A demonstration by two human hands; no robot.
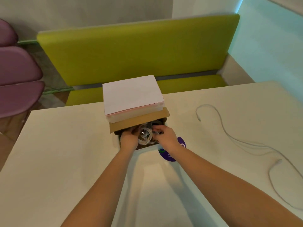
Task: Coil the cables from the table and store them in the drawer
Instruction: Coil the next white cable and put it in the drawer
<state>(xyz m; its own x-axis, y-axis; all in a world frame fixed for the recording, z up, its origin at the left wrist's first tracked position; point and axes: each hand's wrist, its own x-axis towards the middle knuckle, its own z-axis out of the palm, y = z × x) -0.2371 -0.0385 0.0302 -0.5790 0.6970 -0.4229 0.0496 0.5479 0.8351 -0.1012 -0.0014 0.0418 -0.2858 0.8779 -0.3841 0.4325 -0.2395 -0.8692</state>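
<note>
A brown cardboard drawer (139, 122) stands pulled open toward me under a white box (131, 95) at the middle of the cream table (65, 153). Coiled white cables (145, 135) lie inside the drawer. My left hand (129, 136) reaches into its left side, fingers hidden among the coils. My right hand (164, 135) curls its fingers over the coil at the drawer's right side. One uncoiled white cable (229, 133) snakes across the table to the right, from the far middle down to the right edge.
A round purple sticker (170, 154) lies on the table under my right wrist. A green bench (136, 51) runs behind the table, and purple seats (16, 79) stand at the left.
</note>
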